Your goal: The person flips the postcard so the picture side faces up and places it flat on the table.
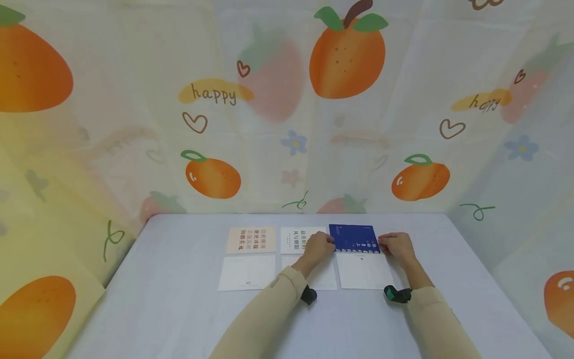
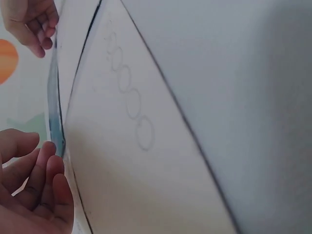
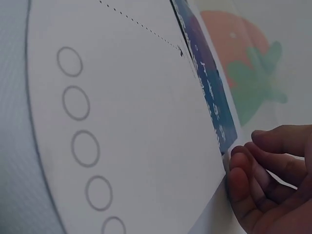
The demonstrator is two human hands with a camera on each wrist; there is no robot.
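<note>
A dark blue card (image 1: 354, 238) with white lettering lies in the back row on the table. At its left edge are the fingertips of my left hand (image 1: 319, 246), fingers loosely bent. My right hand (image 1: 399, 245) touches the opposite edge near the front corner. In the right wrist view, the fingertips (image 3: 239, 158) meet the blue corner while the thumb stands apart from them. The left wrist view likewise shows a gap between thumb and fingers (image 2: 46, 148). Just in front lies a white card (image 1: 365, 271) with a row of printed circles.
Left of the blue card are a white lettered card (image 1: 291, 239), partly behind my left hand, and a beige lettered card (image 1: 251, 240). More white cards (image 1: 246, 274) form the front row. A fruit-printed curtain (image 1: 269, 149) hangs behind the white-covered table (image 1: 179, 289).
</note>
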